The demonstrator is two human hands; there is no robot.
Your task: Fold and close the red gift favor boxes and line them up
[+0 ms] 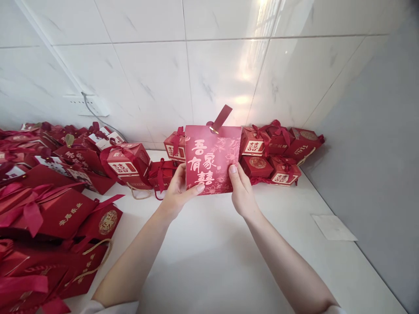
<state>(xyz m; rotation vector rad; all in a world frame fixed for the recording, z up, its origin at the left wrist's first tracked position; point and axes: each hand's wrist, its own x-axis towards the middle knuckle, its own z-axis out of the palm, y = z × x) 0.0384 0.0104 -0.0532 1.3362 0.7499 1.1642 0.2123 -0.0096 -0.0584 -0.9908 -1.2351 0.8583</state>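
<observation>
Between my two hands is a red gift box (214,152) with pale Chinese characters and flower outlines on its front. A dark red ribbon tab (223,117) with a small gold fitting sticks up from its top edge. My left hand (179,189) grips the lower left corner, thumb on the front face. On the right edge my right hand (242,188) holds on, its thumb pressed to the front. The fingers behind the box are hidden. Just behind it stand small red favour boxes, one at the left (175,146) and a stack at the right (257,141).
Many red gift boxes with ribbons (73,211) crowd the left side of the white table (203,261). A white slip of paper (334,227) lies near the right edge, by a grey surface (376,174). Behind is a tiled wall (147,78) with a socket strip (87,106) and cable.
</observation>
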